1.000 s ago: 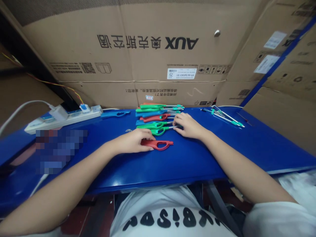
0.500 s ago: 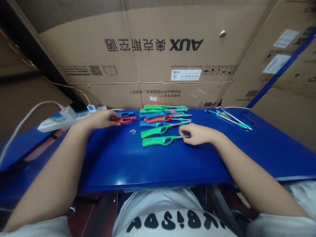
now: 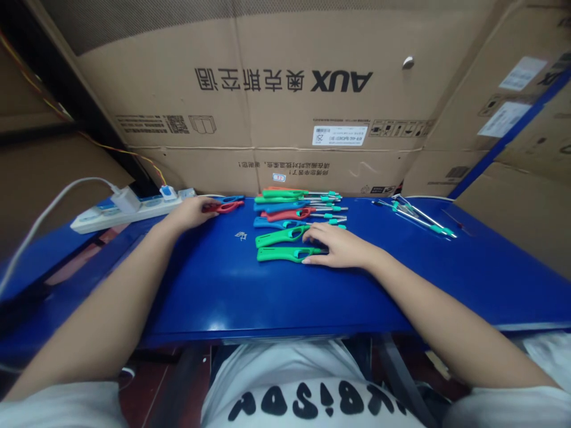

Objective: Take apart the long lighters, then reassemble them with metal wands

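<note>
At the back left of the blue table, my left hand (image 3: pixel 194 214) is closed on a red utility lighter (image 3: pixel 229 207); only its trigger-guard end shows past the fingers. Right beside it lies a blue lighter (image 3: pixel 232 199). My right hand (image 3: pixel 336 245) reaches over the metal rod of the nearest green lighter (image 3: pixel 279 254). Its thumb and fingers are spread apart near the trigger guard, and the lighter lies flat. Just behind is another green lighter (image 3: pixel 279 238), close to the fingertips. Farther back, a row of lighters (image 3: pixel 285 214) in blue, red, green and orange points right.
Several loose metal rods with teal parts (image 3: pixel 423 219) lie at the back right. A white power strip (image 3: pixel 129 214) with plugs and cables sits at the left. Small thin pieces (image 3: pixel 241 236) rest mid-table. Cardboard (image 3: pixel 276 119) walls the back.
My right hand has moved left from the rod's tip toward the green handle, its fingers spreading. My left hand has brought the red lighter slightly back, up against the blue one.
</note>
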Tool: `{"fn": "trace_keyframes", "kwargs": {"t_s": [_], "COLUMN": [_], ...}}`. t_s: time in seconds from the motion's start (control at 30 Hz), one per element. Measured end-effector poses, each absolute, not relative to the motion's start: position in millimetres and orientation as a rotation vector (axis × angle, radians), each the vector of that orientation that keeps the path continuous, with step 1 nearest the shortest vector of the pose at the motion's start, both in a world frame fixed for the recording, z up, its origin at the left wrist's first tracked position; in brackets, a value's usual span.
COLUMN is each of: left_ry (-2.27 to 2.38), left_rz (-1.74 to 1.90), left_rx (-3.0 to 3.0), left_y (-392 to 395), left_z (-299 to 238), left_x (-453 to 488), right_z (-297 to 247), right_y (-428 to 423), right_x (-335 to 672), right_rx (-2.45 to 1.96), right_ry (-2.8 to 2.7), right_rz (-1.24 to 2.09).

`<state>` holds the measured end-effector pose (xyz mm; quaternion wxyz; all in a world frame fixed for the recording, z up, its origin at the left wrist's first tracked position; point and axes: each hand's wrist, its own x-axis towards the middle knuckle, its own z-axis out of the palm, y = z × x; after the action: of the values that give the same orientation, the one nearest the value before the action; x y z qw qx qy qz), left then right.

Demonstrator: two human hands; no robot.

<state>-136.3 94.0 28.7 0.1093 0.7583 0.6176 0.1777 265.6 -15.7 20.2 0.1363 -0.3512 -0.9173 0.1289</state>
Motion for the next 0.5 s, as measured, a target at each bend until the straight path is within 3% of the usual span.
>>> {"fn": "trace_keyframes", "kwargs": {"t_s": [0.27, 0.5], "left_ry": [1.905, 1.532], "left_rz": [0.635, 1.192], "left_rx": [2.483, 2.603], "left_y": [88.3, 28.2], "left_z": [26.4, 54.7], "left_x": [-126.8, -53.4], "right_z": [10.2, 19.2], "right_y": [-15.5, -21.5], "right_x": [256.6, 259.6], "right_rx": [-0.818, -0.785], "right_ry": [-2.638, -2.658], "right_rz": [0.499, 0.616]}}
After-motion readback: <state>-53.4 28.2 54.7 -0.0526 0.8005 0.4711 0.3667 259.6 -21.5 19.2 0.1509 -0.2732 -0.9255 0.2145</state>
